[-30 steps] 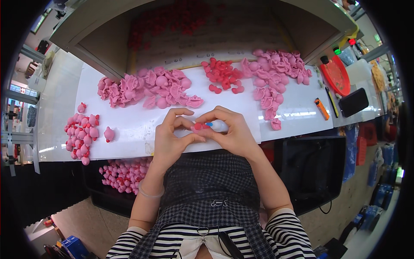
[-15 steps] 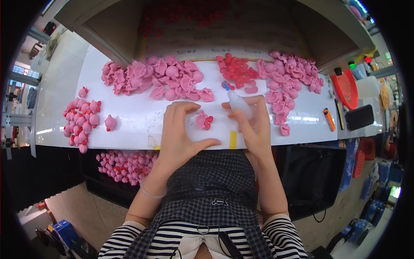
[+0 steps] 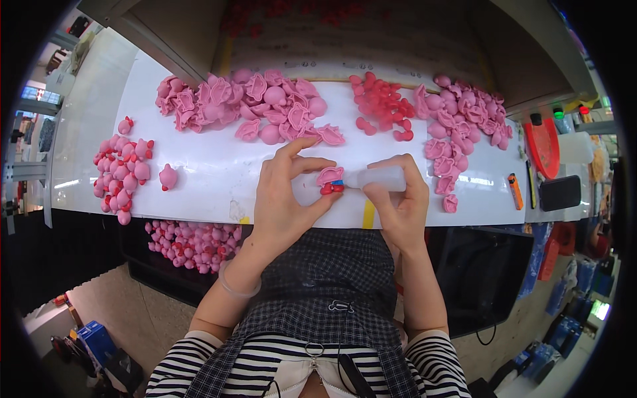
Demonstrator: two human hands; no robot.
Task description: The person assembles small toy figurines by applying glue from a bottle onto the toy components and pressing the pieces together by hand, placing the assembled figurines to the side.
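My left hand pinches a small pink hollow shell piece between thumb and a finger. Red rounded parts sit along its lower edge. In my right hand lies a translucent squeeze bottle, held nearly level. Its blue tip meets the piece where pink and red come together. Whether any liquid flows from it cannot be seen.
Pink shells lie heaped at the back left and right, with red parts between. Assembled pink-and-red figures gather at left; more fill a black tray below. An orange cutter and dark phone lie right.
The bottle has tipped from slanting up-left to nearly level, its tip brought against the pink piece. My left fingers have closed in on that piece.
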